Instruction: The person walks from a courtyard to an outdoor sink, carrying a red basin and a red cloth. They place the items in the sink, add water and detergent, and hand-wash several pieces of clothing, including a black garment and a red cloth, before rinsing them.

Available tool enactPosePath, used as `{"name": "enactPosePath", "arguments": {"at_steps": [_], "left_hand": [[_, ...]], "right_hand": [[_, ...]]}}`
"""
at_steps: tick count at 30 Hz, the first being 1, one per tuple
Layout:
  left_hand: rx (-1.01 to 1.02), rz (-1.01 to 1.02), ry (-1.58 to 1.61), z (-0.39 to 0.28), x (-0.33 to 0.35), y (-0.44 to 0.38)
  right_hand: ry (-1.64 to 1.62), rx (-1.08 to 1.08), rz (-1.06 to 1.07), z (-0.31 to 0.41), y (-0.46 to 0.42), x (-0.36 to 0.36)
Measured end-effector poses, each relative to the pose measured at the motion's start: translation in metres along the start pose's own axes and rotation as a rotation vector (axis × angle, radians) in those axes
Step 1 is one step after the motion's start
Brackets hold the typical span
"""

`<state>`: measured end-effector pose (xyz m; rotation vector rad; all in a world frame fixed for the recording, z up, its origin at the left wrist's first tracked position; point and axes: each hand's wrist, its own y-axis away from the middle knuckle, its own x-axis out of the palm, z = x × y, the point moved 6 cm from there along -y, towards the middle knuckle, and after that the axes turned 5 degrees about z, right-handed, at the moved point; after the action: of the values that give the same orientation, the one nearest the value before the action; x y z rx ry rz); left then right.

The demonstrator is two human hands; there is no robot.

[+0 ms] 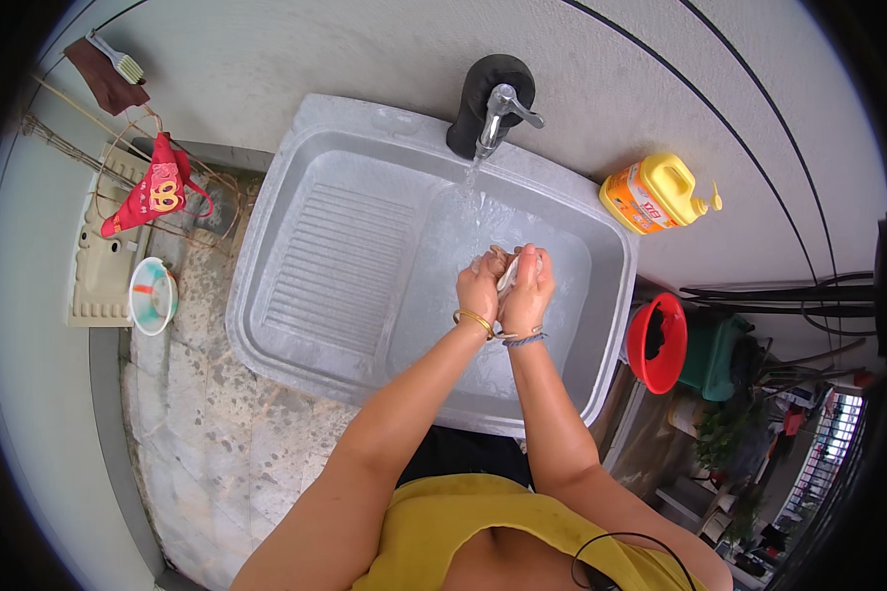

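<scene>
Over the water-filled basin of a grey laundry sink (247, 295), my left hand (479, 289) and my right hand (528, 292) press together around a wet, whitish cloth (510, 275). Most of the cloth is hidden by the fingers. Water runs from a metal tap (496, 118) into the basin, just beyond my hands. A ribbed washboard surface (340, 266) is moulded into the sink's left part.
A yellow pump bottle (654, 193) stands at the sink's back right corner. A red basin (668, 343) holding something dark is right of the sink. Left are a white bowl (154, 295), a hanging red bag (155, 188) and a brush (127, 68).
</scene>
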<state>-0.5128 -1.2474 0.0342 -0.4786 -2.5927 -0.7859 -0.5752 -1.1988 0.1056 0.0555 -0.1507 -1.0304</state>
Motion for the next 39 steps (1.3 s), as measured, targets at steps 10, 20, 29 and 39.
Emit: {"name": "enactPosePath", "arguments": {"at_steps": [10, 20, 29, 39], "left_hand": [[0.017, 0.178, -0.816, 0.045, 0.025, 0.041], [-0.448, 0.093, 0.402, 0.101, 0.040, 0.085], [0.221, 0.373, -0.330, 0.082, 0.137, 0.126], [-0.192, 0.461, 0.032, 0.075, 0.124, 0.128]], "right_hand": [[-0.583, 0.421, -0.085, -0.069, -0.011, -0.105], [-1.252, 0.552, 0.075, -0.033, -0.003, -0.173], [-0.604, 0.300, 0.169, 0.002, 0.024, -0.203], [0.530, -0.863, 0.546, 0.097, 0.028, -0.203]]}}
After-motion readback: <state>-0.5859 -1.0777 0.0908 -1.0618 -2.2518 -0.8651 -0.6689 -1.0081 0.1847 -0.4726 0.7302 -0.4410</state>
